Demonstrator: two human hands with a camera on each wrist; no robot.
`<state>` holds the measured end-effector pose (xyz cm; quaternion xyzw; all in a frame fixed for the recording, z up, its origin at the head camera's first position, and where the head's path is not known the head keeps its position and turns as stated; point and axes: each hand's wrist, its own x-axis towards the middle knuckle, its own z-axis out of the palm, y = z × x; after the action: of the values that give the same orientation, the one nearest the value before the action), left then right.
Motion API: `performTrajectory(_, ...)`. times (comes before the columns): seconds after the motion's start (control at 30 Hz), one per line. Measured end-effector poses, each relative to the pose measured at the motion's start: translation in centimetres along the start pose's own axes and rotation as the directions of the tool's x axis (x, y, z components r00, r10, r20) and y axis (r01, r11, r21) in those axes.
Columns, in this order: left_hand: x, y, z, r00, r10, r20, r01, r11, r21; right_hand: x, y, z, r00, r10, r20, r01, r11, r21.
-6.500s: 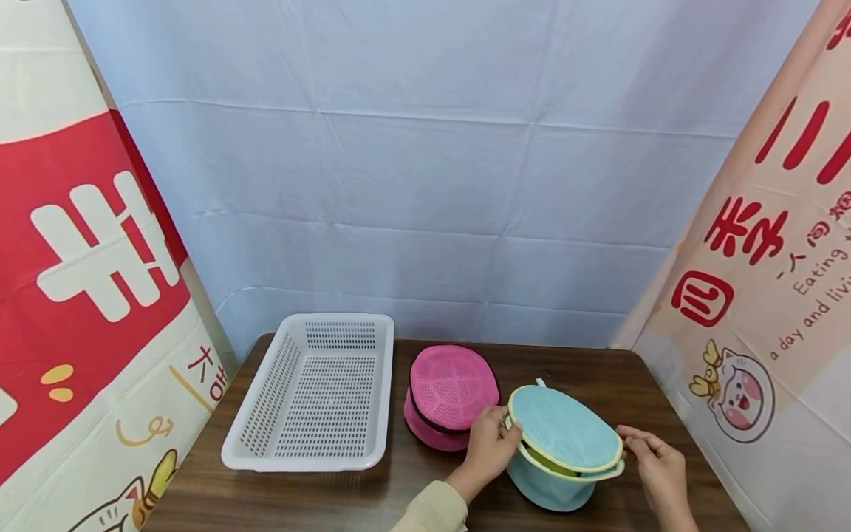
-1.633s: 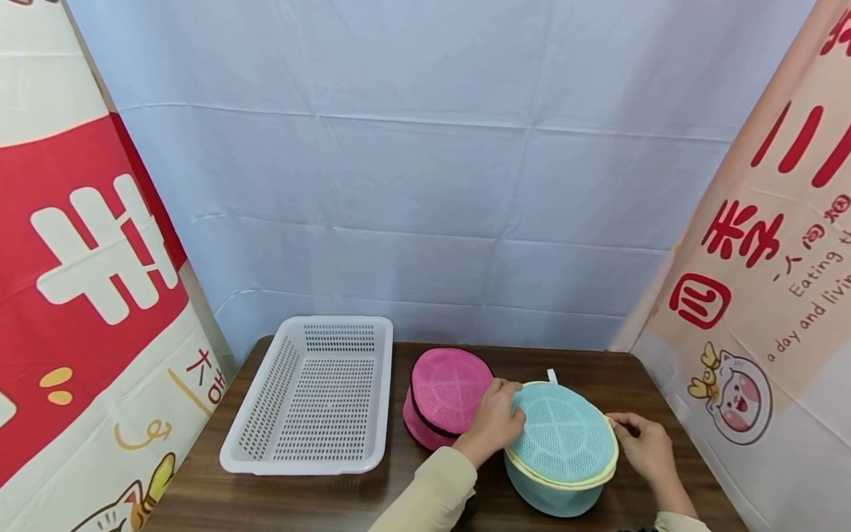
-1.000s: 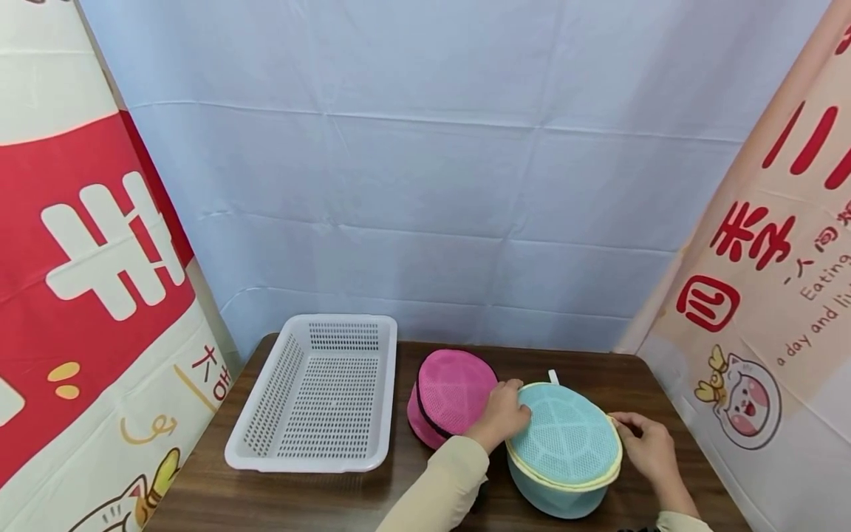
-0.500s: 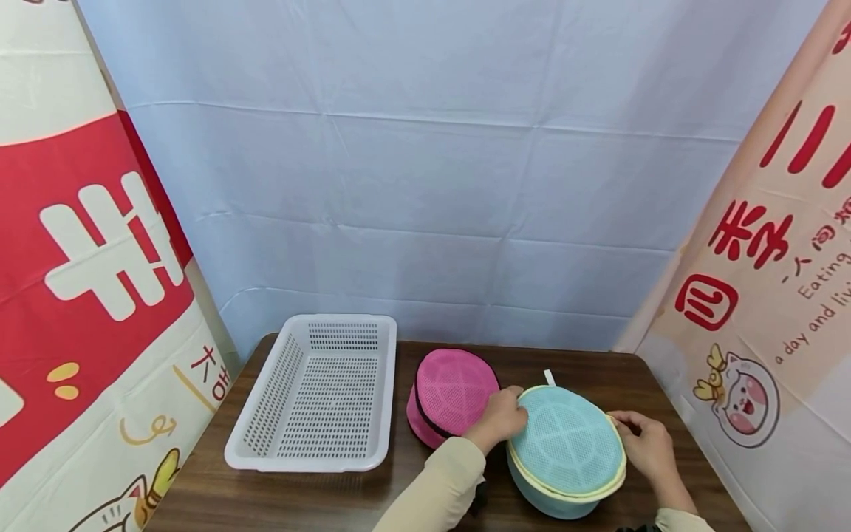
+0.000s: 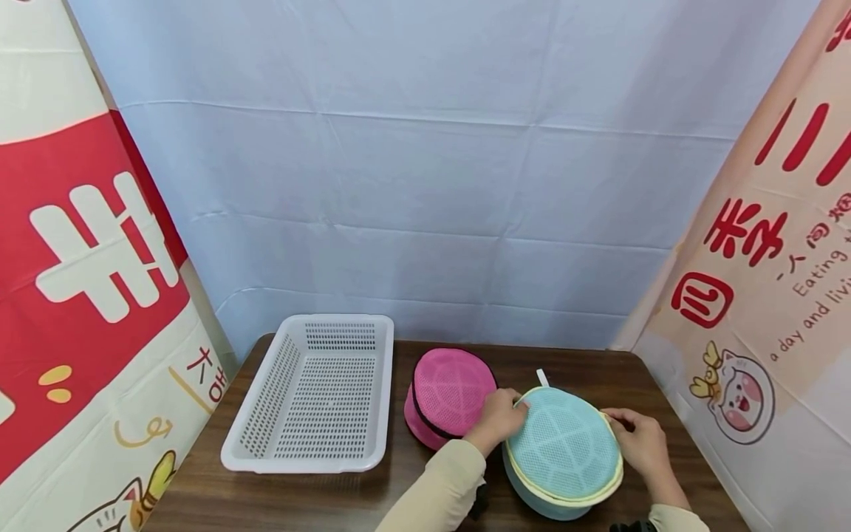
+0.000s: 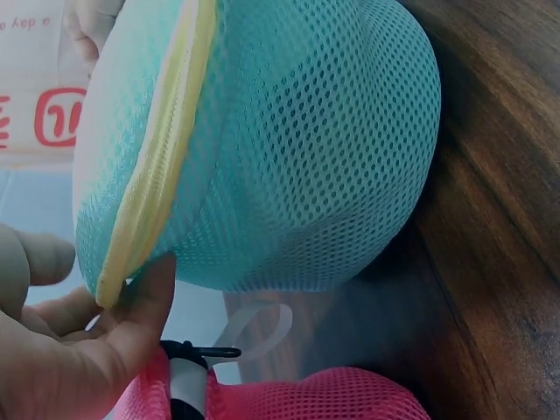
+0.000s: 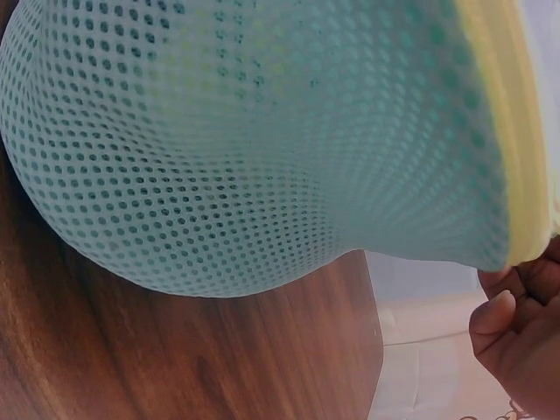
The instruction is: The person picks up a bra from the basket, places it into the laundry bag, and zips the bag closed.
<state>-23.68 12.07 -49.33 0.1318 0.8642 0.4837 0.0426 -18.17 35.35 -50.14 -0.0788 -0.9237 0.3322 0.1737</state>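
Observation:
A round teal mesh laundry bag (image 5: 565,443) with a yellow zipper edge (image 6: 162,166) stands on the table at the right, its top lying flat over the sides. My left hand (image 5: 501,420) grips the bag's left rim, thumb and fingers on either side of the yellow edge in the left wrist view. At the opposite rim my right hand (image 5: 641,443) pinches the yellow edge; its fingers are curled close to the zipper band (image 7: 525,175). Something yellow-green shows faintly through the mesh in the right wrist view. A white loop tag (image 5: 542,377) sticks out behind.
A pink mesh laundry bag (image 5: 452,391) with a black zipper stands just left of the teal one. Further left is a white plastic basket (image 5: 388,384) with slotted walls. The brown wooden table (image 5: 312,502) ends at a pale blue cloth backdrop (image 5: 425,185).
Earlier the teal bag's top was raised with a gap showing something yellow-green; now the top sits down. The bag has turned slightly, its white tag shifting left. Both hands stay at the rim.

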Motion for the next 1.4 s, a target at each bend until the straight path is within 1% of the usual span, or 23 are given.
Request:
performTrajectory(0.1, 0.0, 0.0, 0.1, 0.999, 0.003, -0.034, -0.003, 1.000, 0.013, 0.0, -0.1, 0.0, 1.000, -0.009, -0.006, 0.009, 1.000, 0.004)
performTrajectory(0.27, -0.2, 0.2, 0.1, 0.998, -0.008, -0.066, 0.009, 1.000, 0.029, 0.0, -0.2, 0.1, 1.000, -0.002, -0.001, 0.002, 1.000, 0.015)
performTrajectory(0.4, -0.3, 0.2, 0.1, 0.999, 0.000, -0.052, 0.003, 0.998, 0.061, 0.0, -0.3, 0.2, 1.000, 0.018, 0.016, -0.018, 1.000, 0.013)
performTrajectory(0.53, -0.4, 0.1, 0.4, 1.000, -0.012, -0.010, 0.012, 0.996, 0.086, 0.0, -0.3, 0.3, 0.999, 0.036, 0.039, -0.037, 0.999, 0.016)
performTrajectory(0.63, -0.5, 0.1, 0.7, 1.000, -0.028, -0.003, 0.028, 0.998, 0.061, 0.1, -0.2, 0.3, 0.998, 0.038, 0.044, -0.039, 0.999, 0.022)
performTrajectory(0.7, -0.5, 0.1, 1.0, 0.999, -0.034, -0.011, 0.035, 0.999, 0.036, 0.1, -0.2, 0.4, 0.998, 0.036, 0.043, -0.037, 0.999, 0.023)
performTrajectory(0.8, -0.6, 0.1, 1.2, 0.997, -0.065, -0.028, 0.065, 0.998, -0.021, 0.1, -0.2, 0.4, 0.998, 0.035, 0.045, -0.036, 0.999, 0.025)
performTrajectory(0.9, -0.6, 0.2, 1.4, 0.995, -0.086, -0.047, 0.083, 0.995, -0.055, 0.1, -0.3, 0.4, 0.998, 0.035, 0.049, -0.037, 0.999, 0.026)
performTrajectory(1.1, -0.7, 0.5, 1.5, 0.992, -0.074, -0.098, 0.067, 0.995, -0.076, 0.0, -0.5, 0.3, 0.999, 0.015, 0.029, -0.016, 1.000, 0.021)
performTrajectory(1.2, -0.8, 0.5, 1.6, 0.988, -0.082, -0.129, 0.068, 0.992, -0.108, -0.2, -0.4, 0.2, 1.000, 0.015, 0.018, -0.015, 1.000, 0.013)
performTrajectory(1.27, -1.0, 0.4, 1.8, 0.984, -0.089, -0.152, 0.069, 0.989, -0.133, -0.4, -0.4, 0.2, 0.999, 0.026, 0.031, -0.026, 1.000, 0.014)
performTrajectory(1.33, -1.1, 0.4, 2.0, 0.981, -0.109, -0.162, 0.084, 0.985, -0.153, -0.6, -0.3, 0.2, 0.998, 0.044, 0.049, -0.045, 0.999, 0.024)
performTrajectory(1.4, -1.1, 0.3, 2.1, 0.978, -0.109, -0.175, 0.081, 0.984, -0.161, -0.7, -0.2, 0.2, 0.997, 0.053, 0.054, -0.054, 0.998, 0.034)
